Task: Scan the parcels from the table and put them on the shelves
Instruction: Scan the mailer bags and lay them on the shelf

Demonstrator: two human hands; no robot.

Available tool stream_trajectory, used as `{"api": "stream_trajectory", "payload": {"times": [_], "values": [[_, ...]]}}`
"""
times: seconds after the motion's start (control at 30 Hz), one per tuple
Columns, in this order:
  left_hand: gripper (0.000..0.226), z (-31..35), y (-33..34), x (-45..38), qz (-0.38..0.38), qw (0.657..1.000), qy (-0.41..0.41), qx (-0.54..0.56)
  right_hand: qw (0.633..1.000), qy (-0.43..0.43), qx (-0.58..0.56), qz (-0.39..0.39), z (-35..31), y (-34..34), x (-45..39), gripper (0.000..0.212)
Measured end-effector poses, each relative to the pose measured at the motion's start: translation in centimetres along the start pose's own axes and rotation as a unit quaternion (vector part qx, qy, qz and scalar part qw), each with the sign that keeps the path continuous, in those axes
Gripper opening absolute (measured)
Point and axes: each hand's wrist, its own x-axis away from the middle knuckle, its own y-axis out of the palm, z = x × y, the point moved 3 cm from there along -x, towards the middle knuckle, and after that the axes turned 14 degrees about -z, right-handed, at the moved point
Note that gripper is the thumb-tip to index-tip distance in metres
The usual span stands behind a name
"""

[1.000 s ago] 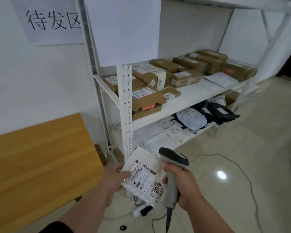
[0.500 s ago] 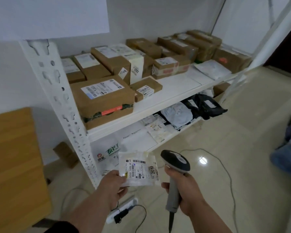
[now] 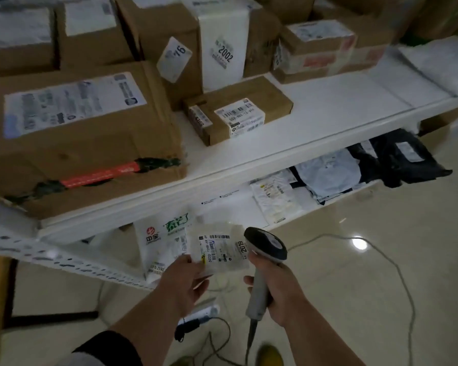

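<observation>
At the far left a big cardboard box [image 3: 77,138] sits on the white shelf [image 3: 315,120], at its front edge; it has a wide white label on top and a strip of red and dark green tape along its front. Just to its right on the same shelf lies a small flat box [image 3: 238,109] with a barcode label wrapped over its front corner. Behind these stand more brown boxes, one with a white label reading 2002 [image 3: 224,54].

Below the shelf, on the lower level, lie soft mailers: a white bag with a red and green logo [image 3: 164,233] at the left, pale grey bags in the middle and a black bag [image 3: 405,159] at the right.

In front of the lower shelf the left hand [image 3: 181,283] pinches a small parcel [image 3: 217,249] by its lower left corner, thumb on top. The parcel is a thin, flat, whitish plastic pouch, slightly crumpled, held face up with a white label showing a barcode, small print and the number 2019 along its right edge. It hangs in the air, touching neither shelf.

Just to its right the right hand [image 3: 278,291] is curled round the grey handle of a barcode scanner [image 3: 265,262], whose dark head stands close beside the parcel's right edge. A cable [image 3: 397,270] trails over the glossy floor [image 3: 381,299].
</observation>
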Motion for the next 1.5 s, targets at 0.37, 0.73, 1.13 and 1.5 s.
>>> {"api": "stream_trajectory", "payload": {"times": [0.37, 0.73, 1.13, 1.5], "values": [[0.016, -2.8, 3.6, -17.2, 0.059, 0.997, 0.023, 0.051, 0.998, -0.003, 0.040, -0.041, -0.2, -7.4, -20.8, 0.020], [0.054, -2.6, 2.9, -24.7, 0.128, 0.989, 0.045, 0.055, 0.996, 0.044, 0.004, -0.073, 3.0, -8.7, -28.8, 0.024], [0.047, -3.7, 2.7, -19.9, 0.039, 0.994, 0.064, 0.077, 0.998, 0.012, 0.020, -0.052, 2.8, -8.3, -27.2, 0.011], [0.006, -7.6, -4.0, -5.7, 0.133, 0.990, 0.010, 0.034, 0.971, 0.055, 0.177, -0.151, 6.3, 0.3, -14.7, 0.014]]}}
